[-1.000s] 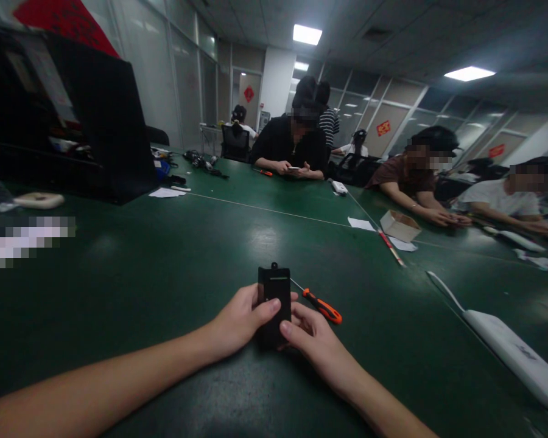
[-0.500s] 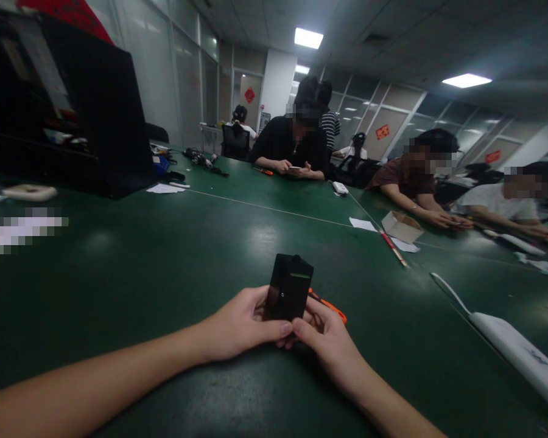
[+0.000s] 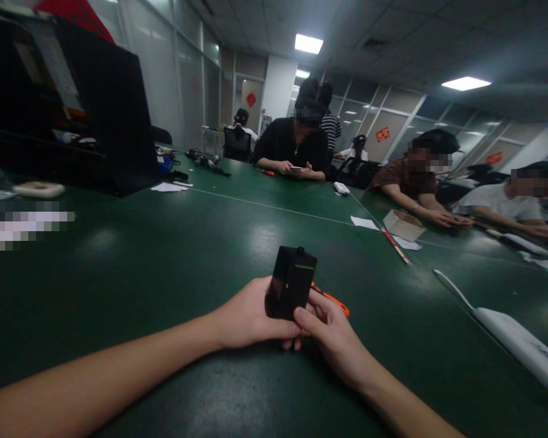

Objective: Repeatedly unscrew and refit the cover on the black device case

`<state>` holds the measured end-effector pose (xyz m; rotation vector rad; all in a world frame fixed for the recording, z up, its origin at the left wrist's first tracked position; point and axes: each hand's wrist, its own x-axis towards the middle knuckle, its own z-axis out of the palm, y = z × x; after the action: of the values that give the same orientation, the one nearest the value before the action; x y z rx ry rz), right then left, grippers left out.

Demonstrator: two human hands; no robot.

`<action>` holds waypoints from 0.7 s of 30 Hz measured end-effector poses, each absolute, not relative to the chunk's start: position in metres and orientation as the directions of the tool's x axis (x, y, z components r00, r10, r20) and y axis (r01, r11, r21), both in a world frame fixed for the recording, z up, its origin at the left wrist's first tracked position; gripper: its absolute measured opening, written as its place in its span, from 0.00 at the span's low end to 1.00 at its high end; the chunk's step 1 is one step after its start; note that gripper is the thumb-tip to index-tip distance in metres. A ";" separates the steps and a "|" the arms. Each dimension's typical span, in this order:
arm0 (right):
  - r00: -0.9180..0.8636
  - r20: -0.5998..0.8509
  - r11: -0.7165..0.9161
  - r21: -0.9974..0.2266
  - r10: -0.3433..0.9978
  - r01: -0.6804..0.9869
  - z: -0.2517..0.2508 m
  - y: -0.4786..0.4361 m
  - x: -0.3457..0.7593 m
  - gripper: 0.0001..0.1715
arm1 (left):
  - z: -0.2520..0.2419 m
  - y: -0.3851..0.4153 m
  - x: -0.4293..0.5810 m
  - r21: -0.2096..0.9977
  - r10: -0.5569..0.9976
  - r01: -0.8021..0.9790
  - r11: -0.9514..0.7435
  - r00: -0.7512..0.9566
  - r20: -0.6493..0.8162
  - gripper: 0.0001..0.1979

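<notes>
A small black box-shaped device [image 3: 291, 281] stands upright between my hands, with a round knob on top and a thin greenish slot near its upper edge. My left hand [image 3: 253, 315] is closed around its left side and base, thumb across the bottom. My right hand [image 3: 326, 322] grips the lower right corner, thumb on the front; its other fingers are partly hidden behind. Just beyond my right hand lies an orange-and-black handled tool [image 3: 335, 300], its far part hidden by the device.
The green table [image 3: 187, 261] carries a white power strip [image 3: 520, 347] at right, a small open box [image 3: 404, 225], a red stick [image 3: 395, 245] and paper [image 3: 364, 222]. A large black case [image 3: 114, 121] stands at left. Several people sit across the table.
The black device has risen slightly and shifted a little right with both hands still on it. My view has moved slightly.
</notes>
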<state>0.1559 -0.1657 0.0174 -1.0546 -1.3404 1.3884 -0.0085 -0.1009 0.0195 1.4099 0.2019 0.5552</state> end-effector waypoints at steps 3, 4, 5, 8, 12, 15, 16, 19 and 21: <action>-0.217 0.014 0.005 -0.999 0.976 -0.042 0.017 -0.163 0.155 0.24 | 0.018 -0.102 -0.006 0.966 0.522 -0.256 0.040 0.830 0.198 0.11; -0.216 0.016 0.007 -0.999 0.976 -0.042 0.017 -0.162 0.154 0.24 | 0.018 -0.102 -0.005 0.966 0.547 -0.258 0.030 0.813 0.201 0.11; -0.217 0.016 0.007 -0.999 0.976 -0.040 0.017 -0.162 0.153 0.24 | 0.017 -0.103 -0.004 0.966 0.569 -0.258 0.021 0.798 0.201 0.11; -0.216 -0.006 0.002 -0.999 0.976 0.034 0.019 -0.162 0.150 0.23 | 0.016 -0.103 -0.005 0.969 0.586 -0.247 0.011 0.786 0.194 0.14; -0.116 0.118 0.160 -0.862 0.986 0.480 0.027 -0.165 0.163 0.18 | 0.013 -0.095 -0.011 0.975 0.653 -0.215 -0.064 0.730 0.204 0.18; -0.143 0.405 0.330 -0.441 0.903 0.835 0.033 -0.164 0.188 0.16 | 0.010 -0.082 -0.016 0.988 0.714 -0.145 -0.058 0.685 0.143 0.18; -0.127 0.449 0.301 -0.342 0.885 0.890 0.034 -0.162 0.196 0.18 | 0.009 -0.078 -0.018 0.991 0.722 -0.130 -0.035 0.682 0.116 0.18; -0.079 0.328 0.170 -0.258 0.941 0.951 0.035 -0.155 0.213 0.24 | 0.009 -0.066 -0.021 0.991 0.739 -0.137 0.006 0.668 0.088 0.18; -0.099 0.194 0.152 -0.284 0.976 0.947 0.034 -0.152 0.215 0.20 | 0.010 -0.059 -0.023 0.988 0.753 -0.156 0.008 0.651 0.097 0.18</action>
<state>0.2146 -0.1517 0.0343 -1.8463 -2.1030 0.1234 -0.0233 -0.0594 0.0096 1.3914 0.5459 0.7682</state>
